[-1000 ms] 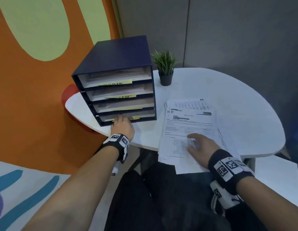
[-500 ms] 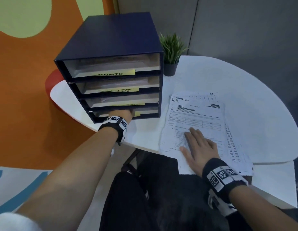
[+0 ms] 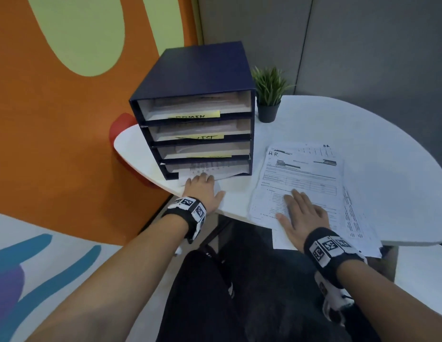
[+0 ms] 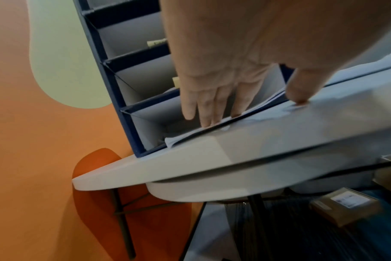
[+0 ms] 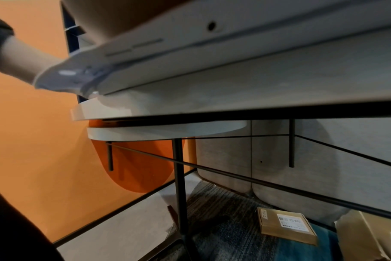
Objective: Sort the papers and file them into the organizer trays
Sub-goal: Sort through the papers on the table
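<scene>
Since a second ago our left hand point(image 3: 202, 190) has come back out of the bottom tray point(image 3: 207, 166) of the navy organizer point(image 3: 195, 77); a printed sheet point(image 3: 210, 172) now sticks half out, skewed. Fingers point(image 4: 209, 109) straight, close together, flat on its near edge, centre-left of frame. Sheet's long axis runs into the slot, directly ahead of those fingers, so left hand is nearer. Right hand point(image 3: 302, 213), fingers spread, pins the HR stack point(image 3: 301, 178) on the worktop point(image 3: 363, 134), lower right.

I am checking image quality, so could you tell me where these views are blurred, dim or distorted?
Head view: wide-angle bending of the table edge, sticky-note labels soft. Left wrist view: left hand large, pale and smeared. Right wrist view: dim, mostly the table underside, paper edge blurred.
</scene>
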The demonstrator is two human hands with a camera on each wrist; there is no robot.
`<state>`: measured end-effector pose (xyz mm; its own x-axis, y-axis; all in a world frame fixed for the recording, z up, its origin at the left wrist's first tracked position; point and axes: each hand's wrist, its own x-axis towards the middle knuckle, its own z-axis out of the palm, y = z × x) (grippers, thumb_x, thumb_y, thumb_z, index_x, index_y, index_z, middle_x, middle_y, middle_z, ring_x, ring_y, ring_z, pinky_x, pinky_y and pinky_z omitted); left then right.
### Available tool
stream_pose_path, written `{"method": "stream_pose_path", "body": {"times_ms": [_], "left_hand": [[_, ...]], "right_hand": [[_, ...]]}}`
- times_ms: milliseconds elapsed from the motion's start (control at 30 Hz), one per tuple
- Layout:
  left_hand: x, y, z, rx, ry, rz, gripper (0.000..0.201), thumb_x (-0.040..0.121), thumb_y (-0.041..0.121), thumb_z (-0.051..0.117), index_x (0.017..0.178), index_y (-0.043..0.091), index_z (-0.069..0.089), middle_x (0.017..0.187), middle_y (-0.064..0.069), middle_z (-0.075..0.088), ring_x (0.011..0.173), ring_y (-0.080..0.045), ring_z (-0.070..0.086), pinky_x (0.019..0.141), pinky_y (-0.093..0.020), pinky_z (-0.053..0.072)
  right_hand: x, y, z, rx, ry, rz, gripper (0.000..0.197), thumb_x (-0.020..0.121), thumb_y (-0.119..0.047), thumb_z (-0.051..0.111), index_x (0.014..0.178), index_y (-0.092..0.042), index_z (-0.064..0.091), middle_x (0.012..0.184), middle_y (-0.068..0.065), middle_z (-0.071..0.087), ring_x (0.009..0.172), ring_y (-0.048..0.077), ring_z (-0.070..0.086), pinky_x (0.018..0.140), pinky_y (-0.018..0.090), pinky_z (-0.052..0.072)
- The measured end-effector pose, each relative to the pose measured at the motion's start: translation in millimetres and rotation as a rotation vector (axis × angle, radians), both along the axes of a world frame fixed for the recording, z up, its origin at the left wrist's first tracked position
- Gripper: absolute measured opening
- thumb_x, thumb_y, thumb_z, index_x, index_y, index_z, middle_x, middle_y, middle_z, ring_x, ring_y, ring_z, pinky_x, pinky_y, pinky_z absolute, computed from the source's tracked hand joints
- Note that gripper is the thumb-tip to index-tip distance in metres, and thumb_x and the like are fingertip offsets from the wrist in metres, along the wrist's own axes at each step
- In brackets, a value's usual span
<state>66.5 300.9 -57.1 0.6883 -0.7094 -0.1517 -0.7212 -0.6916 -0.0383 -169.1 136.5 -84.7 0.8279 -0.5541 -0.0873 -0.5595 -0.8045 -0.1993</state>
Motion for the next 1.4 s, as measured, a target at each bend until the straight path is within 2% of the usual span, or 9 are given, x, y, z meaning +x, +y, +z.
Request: {"method": "stream_pose_path", "body": {"times_ms": [267,500,667,767,867,1000,1100,1233,1400], "left_hand": [[-38,21,0,-0.195,-0.145,-0.033,0.038,0.095,0.034,0.041,0.125,0.014,0.053,0.122,-0.007,0.057,0.111,-0.026,0.053,0.1,-0.039,0.039],[-3,24,14,-0.026,-0.216,0.018,0.072,0.084,0.0,0.055,0.148,0.007,0.024,0.152,-0.023,0.03,0.138,-0.039,0.033,0.114,-0.046,0.031],[5,31,27,0.102,-0.238,-0.07,0.054,0.085,-0.008,0.044,0.137,0.007,0.041,0.107,-0.01,0.069,0.094,-0.031,0.068,0.073,-0.036,0.049],[-10,37,39,0.094,-0.215,-0.108,0.034,0.089,0.0,0.043,0.12,0.01,0.053,0.096,-0.007,0.068,0.08,-0.028,0.064,0.07,-0.036,0.05],[-39,46,42,0.002,-0.199,-0.23,0.02,0.095,0.017,0.04,0.106,0.013,0.055,0.083,-0.001,0.058,0.071,-0.022,0.056,0.069,-0.033,0.051],[-65,63,33,-0.129,-0.199,-0.474,0.014,0.087,0.025,0.049,0.088,0.014,0.058,0.079,-0.003,0.061,0.069,-0.025,0.06,0.066,-0.032,0.045],[-74,75,26,-0.283,-0.18,-0.649,0.009,0.075,0.023,0.055,0.072,0.014,0.054,0.066,-0.002,0.056,0.054,-0.023,0.054,0.053,-0.027,0.047],[-76,86,21,-0.346,-0.152,-0.67,0.02,0.085,0.035,0.053,0.08,0.015,0.055,0.074,0.0,0.056,0.061,-0.021,0.052,0.057,-0.03,0.047],[-51,105,34,-0.436,0.011,-0.192,0.057,0.092,0.068,0.028,0.096,0.022,0.061,0.09,0.008,0.063,0.077,-0.012,0.059,0.064,-0.026,0.046]], "right_hand": [[8,2,7,0.04,0.033,-0.032,0.063,0.095,-0.054,0.022,0.15,-0.025,0.015,0.162,-0.003,0.002,0.148,0.014,0.002,0.115,0.041,0.013],[10,1,10,0.065,0.034,-0.055,0.062,0.095,-0.053,0.027,0.15,-0.025,0.017,0.161,-0.003,0.004,0.148,0.014,0.003,0.116,0.042,0.012],[16,5,12,0.076,0.044,-0.081,0.062,0.095,-0.05,0.03,0.149,-0.023,0.02,0.161,-0.001,0.006,0.148,0.016,0.005,0.115,0.044,0.013],[24,8,22,0.012,0.014,-0.04,0.055,0.092,-0.045,0.04,0.143,-0.024,0.034,0.159,0.0,0.017,0.146,0.017,0.015,0.113,0.044,0.018],[37,20,38,0.053,-0.176,0.012,0.041,0.093,-0.039,0.046,0.13,-0.023,0.051,0.139,0.0,0.051,0.123,0.018,0.05,0.1,0.034,0.038],[67,43,62,0.72,-0.444,-0.36,0.047,0.09,-0.057,0.045,0.118,-0.02,0.056,0.097,0.001,0.072,0.073,0.015,0.072,0.071,0.034,0.059],[87,49,72,1.113,-0.495,-0.599,0.039,0.086,-0.03,0.067,0.113,-0.003,0.058,0.094,0.014,0.067,0.062,0.022,0.066,0.049,0.026,0.056],[89,58,76,1.043,-0.399,-0.688,0.013,0.079,0.0,0.069,0.087,-0.001,0.058,0.081,0.021,0.066,0.086,0.035,0.069,0.08,0.051,0.057],[80,62,71,1.024,-0.426,-0.713,0.075,0.078,-0.006,0.074,0.142,-0.005,0.035,0.113,0.019,0.064,0.094,0.034,0.064,0.084,0.047,0.056]]}}
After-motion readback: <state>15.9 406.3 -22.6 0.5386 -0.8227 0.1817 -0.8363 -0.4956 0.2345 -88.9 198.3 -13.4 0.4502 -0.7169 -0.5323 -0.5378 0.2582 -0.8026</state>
